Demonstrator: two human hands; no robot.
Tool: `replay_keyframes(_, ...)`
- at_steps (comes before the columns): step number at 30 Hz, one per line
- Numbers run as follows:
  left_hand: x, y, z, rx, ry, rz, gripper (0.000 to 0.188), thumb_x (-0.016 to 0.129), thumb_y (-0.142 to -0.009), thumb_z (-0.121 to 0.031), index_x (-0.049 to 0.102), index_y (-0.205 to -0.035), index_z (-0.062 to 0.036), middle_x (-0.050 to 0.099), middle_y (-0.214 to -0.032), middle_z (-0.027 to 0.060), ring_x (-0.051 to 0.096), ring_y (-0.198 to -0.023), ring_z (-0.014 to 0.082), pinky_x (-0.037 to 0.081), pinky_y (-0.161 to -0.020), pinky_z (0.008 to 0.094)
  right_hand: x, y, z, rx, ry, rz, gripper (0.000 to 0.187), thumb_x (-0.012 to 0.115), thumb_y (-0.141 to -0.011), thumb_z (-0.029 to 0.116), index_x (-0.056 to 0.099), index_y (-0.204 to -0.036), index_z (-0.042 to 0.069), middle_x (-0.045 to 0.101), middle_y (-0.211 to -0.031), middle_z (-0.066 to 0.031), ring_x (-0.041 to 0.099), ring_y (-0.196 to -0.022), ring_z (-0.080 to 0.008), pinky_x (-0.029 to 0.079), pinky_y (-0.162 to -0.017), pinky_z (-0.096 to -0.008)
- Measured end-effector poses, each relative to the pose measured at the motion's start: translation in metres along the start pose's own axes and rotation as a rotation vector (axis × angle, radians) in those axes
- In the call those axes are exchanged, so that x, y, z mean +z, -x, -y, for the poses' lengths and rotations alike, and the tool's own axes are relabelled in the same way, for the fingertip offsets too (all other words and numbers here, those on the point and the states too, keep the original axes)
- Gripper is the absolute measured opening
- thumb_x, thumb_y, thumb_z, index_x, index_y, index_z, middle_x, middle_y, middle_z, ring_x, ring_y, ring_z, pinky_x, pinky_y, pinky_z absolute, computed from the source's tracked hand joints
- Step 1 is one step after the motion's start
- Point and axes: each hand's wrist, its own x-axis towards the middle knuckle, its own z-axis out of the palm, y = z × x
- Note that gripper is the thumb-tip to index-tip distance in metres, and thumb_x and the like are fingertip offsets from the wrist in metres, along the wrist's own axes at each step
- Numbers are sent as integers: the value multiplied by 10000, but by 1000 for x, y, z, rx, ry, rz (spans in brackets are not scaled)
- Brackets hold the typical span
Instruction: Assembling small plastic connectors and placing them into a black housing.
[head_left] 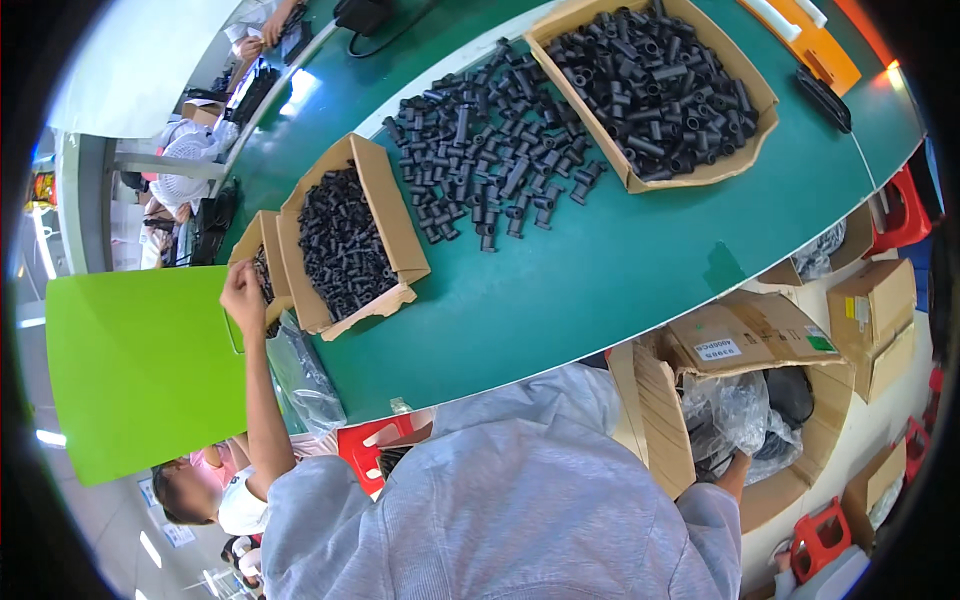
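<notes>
My left hand (243, 293) is stretched out to the far left, its fingers curled together at the edge of a small cardboard tray (283, 268) holding small dark parts. Whatever those fingers hold, if anything, is too small to see. Beside it stands a second cardboard tray (402, 205) filled with small black parts. On my right, my forearm (735, 475) reaches down into a large open carton (668, 420) by the table, next to a clear plastic bag (738, 412) with black things around it. The fingers of that right hand are hidden.
Loose black plastic tube fittings (480, 140) lie across the green table (520, 300), beside a large cardboard tray (640, 186) full of them. A bright green panel (140, 370) borders the left. Red stools (820, 540) and cartons (872, 315) stand on the floor; other people sit nearby.
</notes>
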Motion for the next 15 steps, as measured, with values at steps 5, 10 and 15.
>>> replay_keyframes(5, -12, -17, 34, -335, 229, 52, 247, 607, -917, -130, 665, -1136, -31, 656, -813, 27, 577, -700, 101, 484, -645, 260, -36, 6, -24, 108, -487, 133, 521, 719, -787, 321, 651, -1212, 27, 692, -1098, -155, 650, -970, -272, 494, -873, -372)
replay_keyframes(10, 9, -36, 69, 43, -83, 14, 287, 593, -975, -271, 704, -1135, -59, 704, -869, 79, 621, -754, 128, 503, -667, 275, -115, 53, 17, 337, -517, -62, 233, 739, -772, 167, 691, -948, 23, 689, -882, -109, 648, -753, -212, 528, -655, -357)
replay_keyframes(15, 22, -47, 73, 86, -174, -41, 301, 585, -984, -286, 708, -1131, -54, 705, -844, 67, 635, -775, 118, 503, -679, 265, -168, 92, 89, 367, -583, 94, 80, 658, -830, 162, 636, -799, 92, 639, -733, -64, 627, -623, -202, 504, -526, -327)
